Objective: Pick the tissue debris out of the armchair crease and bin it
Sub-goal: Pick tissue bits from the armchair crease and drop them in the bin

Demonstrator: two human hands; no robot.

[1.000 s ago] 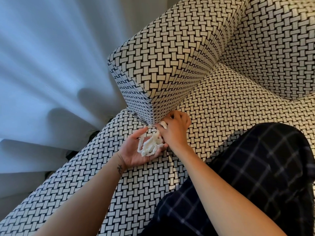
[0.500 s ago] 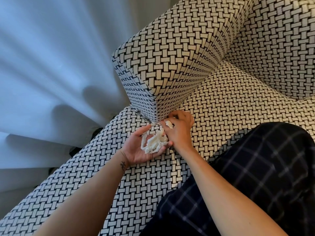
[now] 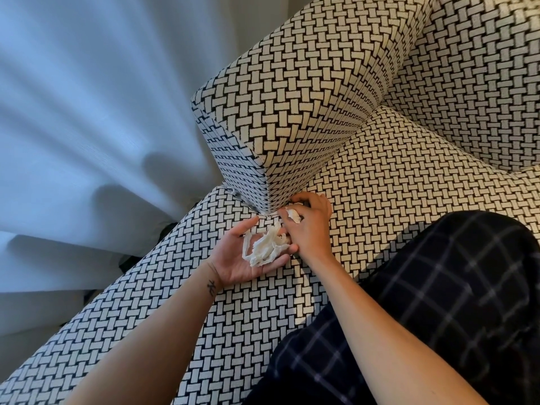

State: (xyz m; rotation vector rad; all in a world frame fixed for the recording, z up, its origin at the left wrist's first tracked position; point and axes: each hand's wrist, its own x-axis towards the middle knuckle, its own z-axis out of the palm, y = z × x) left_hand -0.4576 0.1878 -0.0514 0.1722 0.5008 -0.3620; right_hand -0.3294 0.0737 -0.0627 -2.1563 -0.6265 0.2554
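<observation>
Our right grip (image 3: 311,229) has drawn another tissue scrap (image 3: 293,215) out of the armchair crease (image 3: 264,212) and pinches it; the left grip (image 3: 233,264) (flat, wide) carries the collected pile (image 3: 267,247). We have binned nothing yet.

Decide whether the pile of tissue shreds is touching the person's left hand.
Touching. The head view shows the tissue shreds lying directly on the upturned left hand.

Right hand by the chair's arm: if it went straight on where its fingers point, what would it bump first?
Probably the armrest, low down where it meets the seat cushion. The right hand, pinching a tissue scrap, has its fingertips right at that crease, though depth is hard to judge.
</observation>
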